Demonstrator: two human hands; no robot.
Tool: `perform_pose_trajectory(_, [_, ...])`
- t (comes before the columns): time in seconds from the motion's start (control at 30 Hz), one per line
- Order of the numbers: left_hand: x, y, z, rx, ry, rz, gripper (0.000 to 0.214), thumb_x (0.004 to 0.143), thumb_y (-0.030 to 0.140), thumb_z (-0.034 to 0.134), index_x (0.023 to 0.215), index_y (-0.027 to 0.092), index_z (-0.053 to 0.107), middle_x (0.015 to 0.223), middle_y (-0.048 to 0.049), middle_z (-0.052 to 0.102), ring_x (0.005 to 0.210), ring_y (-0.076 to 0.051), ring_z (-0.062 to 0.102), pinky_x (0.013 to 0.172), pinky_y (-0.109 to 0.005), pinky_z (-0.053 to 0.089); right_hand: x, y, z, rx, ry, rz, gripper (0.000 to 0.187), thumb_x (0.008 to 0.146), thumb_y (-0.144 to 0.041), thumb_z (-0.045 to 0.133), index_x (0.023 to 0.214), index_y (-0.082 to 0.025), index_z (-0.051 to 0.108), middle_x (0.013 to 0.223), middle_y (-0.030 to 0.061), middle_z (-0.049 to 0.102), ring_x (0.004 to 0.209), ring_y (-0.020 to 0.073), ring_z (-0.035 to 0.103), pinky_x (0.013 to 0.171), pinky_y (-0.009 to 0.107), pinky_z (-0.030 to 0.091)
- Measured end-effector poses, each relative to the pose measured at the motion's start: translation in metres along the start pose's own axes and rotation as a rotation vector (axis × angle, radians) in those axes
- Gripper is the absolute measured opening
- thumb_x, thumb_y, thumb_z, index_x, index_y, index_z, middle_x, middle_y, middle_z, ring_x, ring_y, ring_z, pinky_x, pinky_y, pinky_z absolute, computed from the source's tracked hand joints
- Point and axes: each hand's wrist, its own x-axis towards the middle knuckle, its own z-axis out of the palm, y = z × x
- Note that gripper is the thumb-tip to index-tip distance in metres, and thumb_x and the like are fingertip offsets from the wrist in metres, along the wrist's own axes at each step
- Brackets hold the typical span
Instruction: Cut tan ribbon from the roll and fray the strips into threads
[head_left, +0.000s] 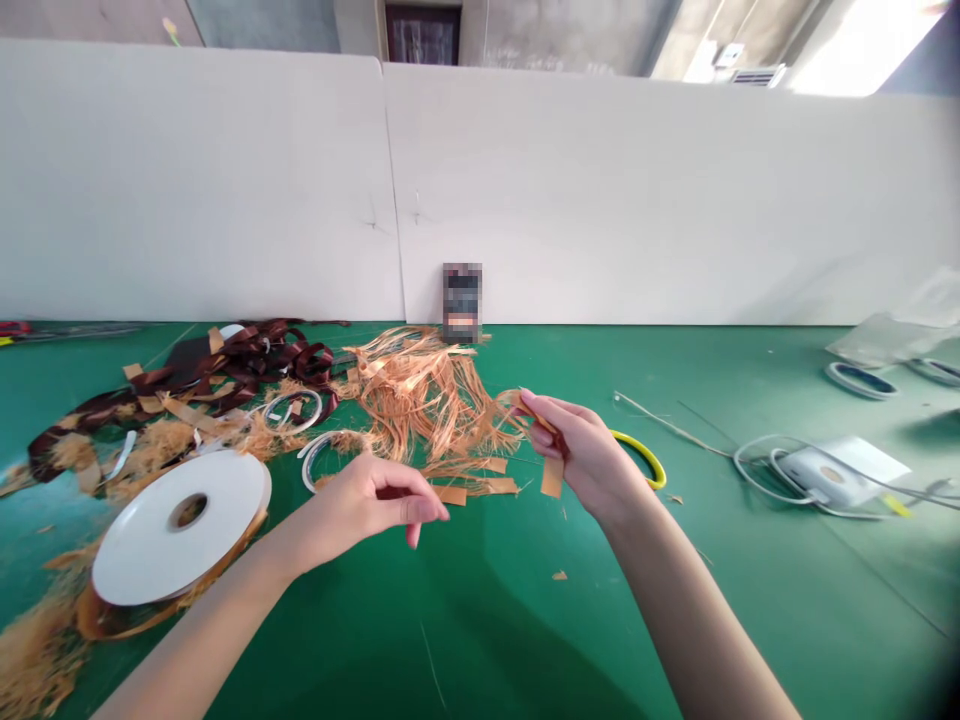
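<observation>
So the right hand (574,440) is closing thumb and fingers on a tan ribbon strip (552,478) above the worktop (480,620), between 2 and 3 o'clock from the left hand (386,500). The strip's long axis is running roughly 11 to 5, its flat end pointing 5-ish below the fingers. That left hand is hanging half-curled, loosely open. A frayed pile (420,390) is lying near its 12:30, and a white spool (139,520) is sitting around its 9.
</observation>
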Motion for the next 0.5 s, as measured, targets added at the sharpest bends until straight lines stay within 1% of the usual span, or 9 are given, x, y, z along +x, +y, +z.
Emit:
perform_pose_trajectory(0.07, [-0.001, 0.011, -0.003, -0.026, 0.01, 0.116, 0.027, 0.083, 0.04, 0.061, 0.07, 0.019, 0.072, 0.051, -0.0001, 0.056, 0.049, -0.01, 0.045, 0.05, -0.023, 0.032, 0.002, -0.007, 0.004, 0.003, 0.002, -0.014, 0.027, 0.074, -0.041, 0.068, 0.075, -0.013, 0.068, 0.057, -0.0039, 0.039, 0.054, 0.0089, 0.025, 0.049, 0.029, 0.016])
perform_pose_trajectory(0.17, [0.003, 0.022, -0.005, -0.219, 0.165, 0.365, 0.032, 0.081, 0.043, 0.063, 0.059, 0.02, 0.065, 0.06, -0.0007, 0.057, 0.058, -0.012, 0.051, 0.059, -0.025, 0.041, 0.007, -0.017, 0.01, 0.002, -0.001, -0.037, 0.028, 0.073, -0.041, 0.068, 0.073, -0.013, 0.069, 0.062, -0.0014, 0.047, 0.053, 0.0083, 0.025, 0.049, 0.029, 0.018])
perform_pose_trajectory(0.23, [0.009, 0.025, -0.006, -0.373, 0.305, 0.509, 0.033, 0.079, 0.04, 0.067, 0.054, 0.019, 0.06, 0.087, -0.0033, 0.064, 0.088, -0.017, 0.058, 0.081, -0.028, 0.047, 0.012, -0.022, 0.014, 0.008, 0.0, -0.053, 0.027, 0.072, -0.041, 0.069, 0.073, -0.013, 0.069, 0.069, 0.001, 0.054, 0.053, 0.0076, 0.025, 0.049, 0.029, 0.017])
perform_pose_trajectory(0.27, [0.013, 0.027, -0.006, -0.469, 0.349, 0.557, 0.034, 0.078, 0.037, 0.069, 0.052, 0.019, 0.057, 0.098, -0.0028, 0.064, 0.105, -0.019, 0.055, 0.093, -0.03, 0.044, 0.015, -0.023, 0.015, 0.014, 0.002, -0.06, 0.026, 0.072, -0.04, 0.069, 0.073, -0.013, 0.069, 0.071, 0.0018, 0.055, 0.053, 0.0075, 0.025, 0.048, 0.029, 0.017])
perform_pose_trajectory(0.3, [0.018, 0.028, -0.005, -0.581, 0.366, 0.589, 0.033, 0.078, 0.034, 0.069, 0.052, 0.019, 0.055, 0.1, -0.0016, 0.063, 0.117, -0.019, 0.05, 0.102, -0.031, 0.04, 0.019, -0.025, 0.017, 0.021, 0.004, -0.063, 0.026, 0.071, -0.039, 0.069, 0.073, -0.014, 0.069, 0.072, 0.0021, 0.055, 0.053, 0.0074, 0.025, 0.048, 0.029, 0.017])
perform_pose_trajectory(0.33, [0.023, 0.029, -0.005, -0.709, 0.359, 0.597, 0.031, 0.079, 0.029, 0.069, 0.053, 0.019, 0.054, 0.092, -0.0005, 0.063, 0.12, -0.019, 0.05, 0.105, -0.032, 0.038, 0.022, -0.026, 0.019, 0.028, 0.005, -0.065, 0.025, 0.071, -0.038, 0.07, 0.072, -0.014, 0.069, 0.071, 0.0022, 0.055, 0.053, 0.0074, 0.026, 0.048, 0.029, 0.016])
perform_pose_trajectory(0.37, [0.027, 0.029, -0.005, -0.848, 0.339, 0.582, 0.028, 0.08, 0.023, 0.066, 0.056, 0.019, 0.054, 0.079, 0.0011, 0.06, 0.114, -0.016, 0.055, 0.105, -0.032, 0.04, 0.025, -0.026, 0.02, 0.033, 0.002, -0.068, 0.024, 0.071, -0.038, 0.069, 0.072, -0.014, 0.069, 0.071, 0.0023, 0.055, 0.053, 0.0073, 0.026, 0.048, 0.029, 0.016])
perform_pose_trajectory(0.43, [0.037, 0.027, -0.004, -1.105, 0.289, 0.505, 0.023, 0.083, 0.009, 0.058, 0.063, 0.019, 0.053, 0.062, 0.0048, 0.049, 0.086, -0.008, 0.064, 0.093, -0.025, 0.051, 0.031, -0.027, 0.023, 0.018, -0.005, -0.082, 0.024, 0.072, -0.038, 0.068, 0.071, -0.013, 0.069, 0.069, 0.0017, 0.053, 0.053, 0.0075, 0.026, 0.048, 0.028, 0.017])
perform_pose_trajectory(0.5, [0.047, 0.018, -0.002, -1.275, 0.271, 0.403, 0.024, 0.086, 0.002, 0.048, 0.068, 0.017, 0.052, 0.061, 0.0057, 0.044, 0.057, -0.002, 0.056, 0.063, -0.009, 0.053, 0.035, -0.026, 0.027, -0.057, 0.045, -0.142, 0.026, 0.074, -0.04, 0.067, 0.071, -0.014, 0.07, 0.061, -0.0007, 0.047, 0.053, 0.0082, 0.027, 0.049, 0.028, 0.018])
